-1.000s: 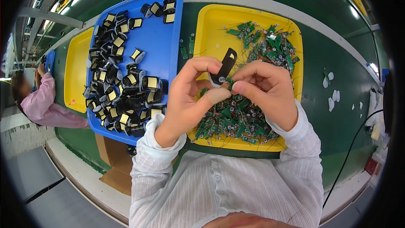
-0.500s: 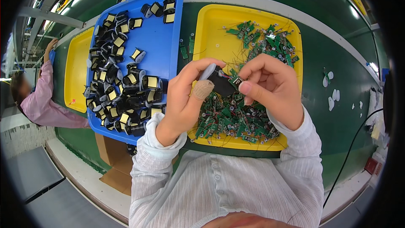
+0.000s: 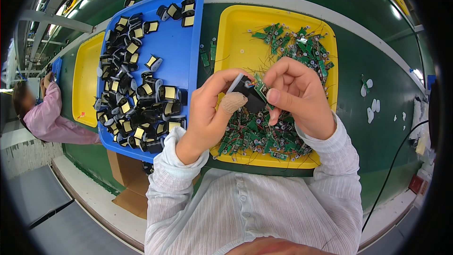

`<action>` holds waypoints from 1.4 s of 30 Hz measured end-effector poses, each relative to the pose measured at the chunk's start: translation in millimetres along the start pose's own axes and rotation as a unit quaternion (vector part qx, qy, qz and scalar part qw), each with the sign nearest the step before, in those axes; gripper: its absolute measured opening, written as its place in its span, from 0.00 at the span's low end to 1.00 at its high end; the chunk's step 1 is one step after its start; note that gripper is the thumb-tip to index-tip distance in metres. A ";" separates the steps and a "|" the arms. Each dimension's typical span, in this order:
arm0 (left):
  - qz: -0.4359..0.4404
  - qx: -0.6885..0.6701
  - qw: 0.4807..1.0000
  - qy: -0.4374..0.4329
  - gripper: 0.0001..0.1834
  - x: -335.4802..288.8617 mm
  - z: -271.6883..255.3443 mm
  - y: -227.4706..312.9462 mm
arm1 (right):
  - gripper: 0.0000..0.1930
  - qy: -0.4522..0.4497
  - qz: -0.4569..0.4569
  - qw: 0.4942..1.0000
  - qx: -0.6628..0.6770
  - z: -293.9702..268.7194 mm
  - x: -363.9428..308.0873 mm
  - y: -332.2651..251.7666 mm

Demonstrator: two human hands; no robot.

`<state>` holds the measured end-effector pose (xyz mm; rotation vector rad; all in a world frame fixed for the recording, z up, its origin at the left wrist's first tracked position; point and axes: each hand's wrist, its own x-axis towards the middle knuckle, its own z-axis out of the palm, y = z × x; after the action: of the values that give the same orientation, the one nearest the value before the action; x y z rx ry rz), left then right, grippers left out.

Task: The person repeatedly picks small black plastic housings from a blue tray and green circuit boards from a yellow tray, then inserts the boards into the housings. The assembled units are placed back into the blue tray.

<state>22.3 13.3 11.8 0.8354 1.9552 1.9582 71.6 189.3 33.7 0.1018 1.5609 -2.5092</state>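
My left hand (image 3: 207, 113), a tan bandage on its thumb, is closed around a black plastic housing (image 3: 254, 101) with a grey rounded end. Pinched between thumb and fingers of my right hand (image 3: 304, 98) is a small green circuit board (image 3: 261, 88), right against the housing's open side. Thin coloured wires run between board and housing. Both hands are above a yellow tray (image 3: 231, 33) heaped with similar circuit boards (image 3: 250, 137), wires and small round grey parts.
To the left, a blue tray (image 3: 177, 42) holds many black housings (image 3: 137, 85) with cream pads. Beyond it lie another yellow tray (image 3: 85, 82) and a person in pink (image 3: 52, 118). White oval pieces (image 3: 373, 108) and a black cable (image 3: 394, 160) are at the right. A cardboard box (image 3: 130, 193) stands below.
The circuit board has tilted more upright and sits closer against the housing, which has turned slightly. My right hand has shifted a little left. The person in pink has lowered an arm.
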 end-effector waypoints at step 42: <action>-0.007 0.036 0.996 -0.086 0.30 6.2 -17.6 -6.8 | 0.06 0.053 -0.168 0.940 -0.293 10.2 -4.1 15.0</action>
<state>6.1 2.6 7.7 0.9710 1.9346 1.7539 78.9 174.2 25.7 -0.1279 2.4798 -2.1560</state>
